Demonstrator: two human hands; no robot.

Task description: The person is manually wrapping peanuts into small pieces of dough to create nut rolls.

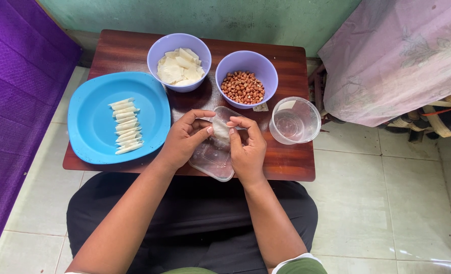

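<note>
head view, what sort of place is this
Probably a home, with food made at floor level: a low wooden table on pale floor tiles, a peanut bowl and a blue plate of rolled wrappers.

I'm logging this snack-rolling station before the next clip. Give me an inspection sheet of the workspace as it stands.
Surface: small dark wooden table, low, over the person's lap.
Job's things: white wrapper piece pinched between both hands; blue plate with a row of rolled white pieces; purple bowl of flat wrappers; purple bowl of peanuts.
Clutter: clear plastic lid under the hands; clear plastic tub, contents not discernible.
Grippers: left hand and right hand both closed on the wrapper.
Cables: nothing seen.
Surroundings: tiled floor, purple cloth, pale cloth cover, green wall.
</note>
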